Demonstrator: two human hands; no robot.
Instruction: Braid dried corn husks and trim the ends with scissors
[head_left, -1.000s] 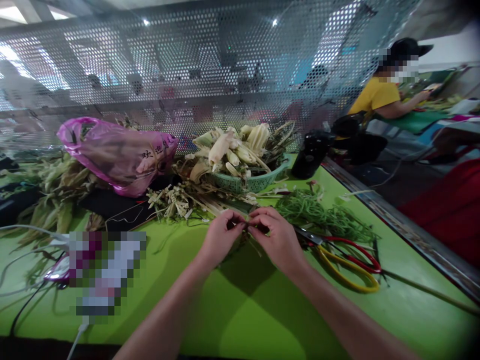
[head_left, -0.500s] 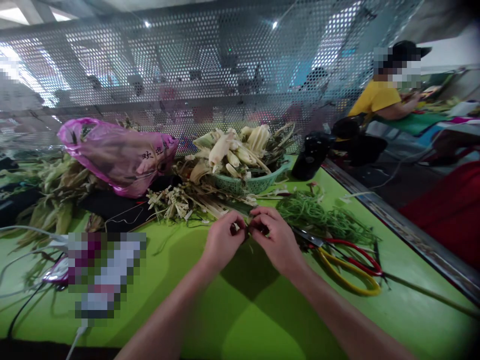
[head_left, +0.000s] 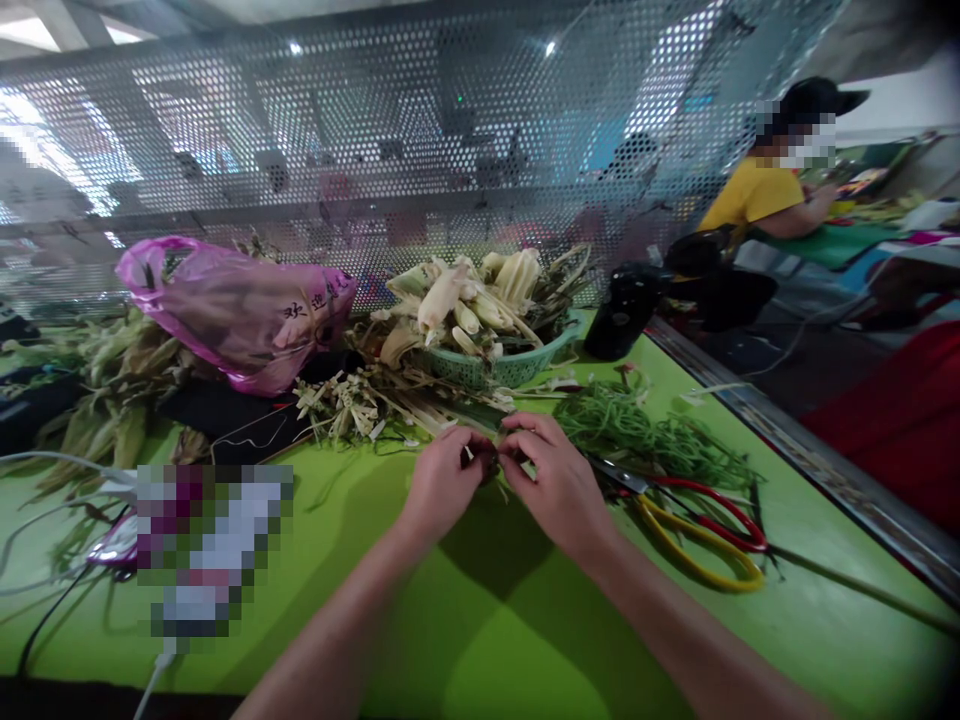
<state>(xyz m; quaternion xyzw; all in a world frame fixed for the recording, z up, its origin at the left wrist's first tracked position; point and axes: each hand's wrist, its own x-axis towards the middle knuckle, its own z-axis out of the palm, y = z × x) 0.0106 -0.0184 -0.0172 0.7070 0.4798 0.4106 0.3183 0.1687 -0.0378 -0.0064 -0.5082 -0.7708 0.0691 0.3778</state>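
Observation:
Over the middle of the green table, my left hand [head_left: 444,482] and my right hand [head_left: 553,485] meet at the fingertips, each closed in a pinch. Between them is a thin strand [head_left: 504,493], its pale end poking out below the fingers; the rest is hidden by my fingertips. Scissors [head_left: 701,535] with one red and one yellow handle lie beside my right hand, blades pointing toward it. A tangle of green strands [head_left: 660,435] spreads just beyond. Dried husk strips [head_left: 352,405] are heaped past my left hand.
Behind my hands stands a green basket [head_left: 517,370] of pale corn husks [head_left: 442,300], with a dark bottle [head_left: 619,315] beside it. A pink plastic bag [head_left: 232,310], a blurred-out phone-like object [head_left: 225,550] and cables are leftward. Perforated metal screen [head_left: 375,150] behind; a person in yellow [head_left: 750,195] sits far right.
My fingers have shifted only slightly, with my left hand's fingers curling a little more and my right hand turning a bit. Everything on the table stays where it was.

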